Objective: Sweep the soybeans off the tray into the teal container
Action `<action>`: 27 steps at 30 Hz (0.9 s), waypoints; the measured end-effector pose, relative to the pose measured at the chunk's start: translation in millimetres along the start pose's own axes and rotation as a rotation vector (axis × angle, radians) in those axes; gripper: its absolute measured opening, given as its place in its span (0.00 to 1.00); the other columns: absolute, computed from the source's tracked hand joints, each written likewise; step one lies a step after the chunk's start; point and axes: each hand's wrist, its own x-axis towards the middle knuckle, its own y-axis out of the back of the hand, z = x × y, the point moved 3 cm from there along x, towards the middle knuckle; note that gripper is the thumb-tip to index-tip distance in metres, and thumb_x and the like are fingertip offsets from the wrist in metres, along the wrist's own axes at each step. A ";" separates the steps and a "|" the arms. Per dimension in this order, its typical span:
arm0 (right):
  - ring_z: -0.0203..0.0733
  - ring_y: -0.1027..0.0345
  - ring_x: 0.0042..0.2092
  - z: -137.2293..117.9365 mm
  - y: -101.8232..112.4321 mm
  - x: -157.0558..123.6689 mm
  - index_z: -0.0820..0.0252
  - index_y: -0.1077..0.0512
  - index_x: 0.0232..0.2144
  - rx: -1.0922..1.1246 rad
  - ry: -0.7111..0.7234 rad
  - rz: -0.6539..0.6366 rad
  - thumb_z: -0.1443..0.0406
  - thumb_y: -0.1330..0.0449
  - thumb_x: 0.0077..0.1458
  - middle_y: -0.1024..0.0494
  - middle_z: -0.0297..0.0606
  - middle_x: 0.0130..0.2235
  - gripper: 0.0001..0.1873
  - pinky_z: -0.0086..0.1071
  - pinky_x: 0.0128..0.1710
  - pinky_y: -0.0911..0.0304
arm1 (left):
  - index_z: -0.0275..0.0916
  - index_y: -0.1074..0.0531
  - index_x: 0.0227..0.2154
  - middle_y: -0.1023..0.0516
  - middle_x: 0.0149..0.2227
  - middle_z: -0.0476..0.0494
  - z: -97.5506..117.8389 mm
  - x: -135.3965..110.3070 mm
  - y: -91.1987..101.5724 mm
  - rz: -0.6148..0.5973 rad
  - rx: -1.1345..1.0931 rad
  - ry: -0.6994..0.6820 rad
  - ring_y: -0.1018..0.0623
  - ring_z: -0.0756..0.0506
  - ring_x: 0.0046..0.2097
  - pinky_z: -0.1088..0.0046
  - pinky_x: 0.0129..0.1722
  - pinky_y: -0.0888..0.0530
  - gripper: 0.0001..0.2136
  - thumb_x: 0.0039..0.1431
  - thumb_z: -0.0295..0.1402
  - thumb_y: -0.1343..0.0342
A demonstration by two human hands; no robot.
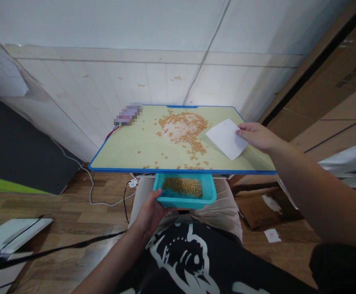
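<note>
Nearest in, the left hand (150, 214) grips the near-left corner of the teal plastic bin (186, 202), thumb on the rim, fingers curled beneath, and that's the only hand on it! If that one-sided hold sags, the bin could tip and spill; whether the lap also bears its weight, I can't tell. Inside it: a layer of yellow beans (184, 186), plenty of wall above them. The bin's far rim sits right below the blue-edged table (125, 147), and here's the danger line: stray beans (191, 167) lie along that front edge, some left of centre. A careless nudge there could drop them past the bin onto the floor. Further over, the right hand (255, 136) pinches a white paper sheet (225, 141) by its right corner, out over the table. Thin stuff; pressed hard against beans, it could buckle or flick them sideways. Just left of it, the main heap of beans and fine pale grains (178, 128) spreads loose, no walls around it, so any knock could scatter it wider.
</note>
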 end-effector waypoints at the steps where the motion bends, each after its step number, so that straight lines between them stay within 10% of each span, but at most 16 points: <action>1: 0.38 0.34 0.29 1.3 -1.5 4.8 0.59 0.25 0.30 -0.001 -0.009 -0.006 0.70 0.42 0.60 0.25 0.32 0.27 0.07 0.27 0.30 0.41 | 0.42 0.34 0.66 0.15 0.52 0.39 -0.9 0.4 0.5 -0.011 -0.005 0.001 0.17 0.37 0.51 0.60 0.44 0.20 0.32 0.58 0.39 0.39; 27: 0.40 0.26 0.31 -18.1 -57.0 17.5 0.60 0.21 0.33 -0.037 -0.032 -0.346 0.70 0.40 0.58 0.16 0.38 0.32 0.07 0.28 0.28 0.34 | 0.44 0.27 0.60 0.18 0.56 0.36 -17.9 14.6 14.1 -0.037 -0.009 0.019 0.19 0.34 0.54 0.59 0.47 0.21 0.29 0.55 0.46 0.37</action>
